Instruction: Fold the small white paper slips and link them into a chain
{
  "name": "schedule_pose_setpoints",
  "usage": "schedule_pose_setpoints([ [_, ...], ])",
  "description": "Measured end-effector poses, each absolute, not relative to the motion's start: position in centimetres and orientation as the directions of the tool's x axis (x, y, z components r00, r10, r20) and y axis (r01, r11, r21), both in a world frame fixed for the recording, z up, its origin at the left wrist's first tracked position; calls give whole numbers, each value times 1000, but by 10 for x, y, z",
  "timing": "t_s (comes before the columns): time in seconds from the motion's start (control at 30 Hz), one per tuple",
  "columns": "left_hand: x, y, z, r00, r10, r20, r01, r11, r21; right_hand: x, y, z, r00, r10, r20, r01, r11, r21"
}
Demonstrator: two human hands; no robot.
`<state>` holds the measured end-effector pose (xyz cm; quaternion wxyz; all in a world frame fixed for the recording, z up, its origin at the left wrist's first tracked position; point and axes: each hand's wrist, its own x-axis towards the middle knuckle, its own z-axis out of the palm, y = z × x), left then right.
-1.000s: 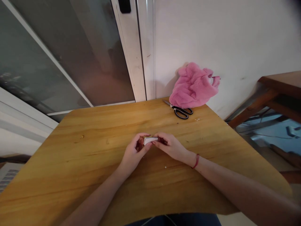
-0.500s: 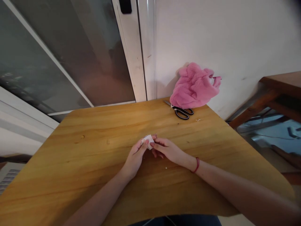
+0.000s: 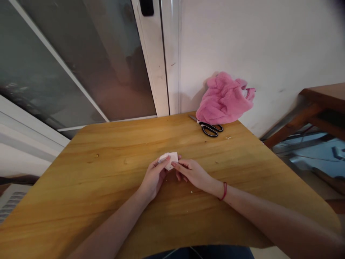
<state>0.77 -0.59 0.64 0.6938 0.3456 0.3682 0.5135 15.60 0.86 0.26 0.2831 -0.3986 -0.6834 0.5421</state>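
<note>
A small white folded piece of paper (image 3: pixel 173 157) is held between both hands, just above the middle of the wooden table (image 3: pixel 113 144). My left hand (image 3: pixel 153 179) is closed on its left side, the thumb lying across the paper's face. From the right, my right hand (image 3: pixel 192 173) pinches the paper's lower right part with thumb and fingers. A thin red bracelet (image 3: pixel 224 191) circles my right wrist. The fingers behind the paper are partly hidden.
Black-handled scissors (image 3: pixel 209 130) lie at the table's back right, beside a bunched pink fluffy cloth (image 3: pixel 225 100) against the white wall (image 3: pixel 258 43). A sliding glass door (image 3: pixel 118 64) borders the back left. Tiny scraps (image 3: pixel 228 137) dot the tabletop.
The paper has turned slightly and shows a larger face between the fingers. My left thumb and hand have shifted a little. The whole view has moved very slightly.
</note>
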Motion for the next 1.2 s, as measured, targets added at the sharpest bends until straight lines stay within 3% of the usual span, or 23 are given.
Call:
schedule_pose_setpoints([
  [0.2, 11, -6, 7, 303, 947, -109, -537, 264, 801, 153, 10, 1, -485, 873, -54, 184, 41, -982],
  [0.47, 8, -4, 0, 159, 976, -146, -448, 203, 870, 155, 11, 7, -404, 915, -9, 361, 151, -920],
  [0.67, 9, -7, 1, 119, 971, -206, -387, 236, 891, 157, 14, 4, -230, 965, 125, 273, 187, -944],
  [0.83, 8, -9, 0, 168, 962, -216, -283, 257, 924, 163, 20, 1, -238, 955, 175, 273, 239, -932],
  [1.1, 8, -8, 1, 230, 939, -255, -479, 337, 811, 165, 24, 4, -178, 959, 219, 307, 266, -914],
  [1.2, 7, -8, -1, 174, 956, -238, -468, 293, 834, 165, 25, 5, -201, 960, 196, 292, 250, -923],
])
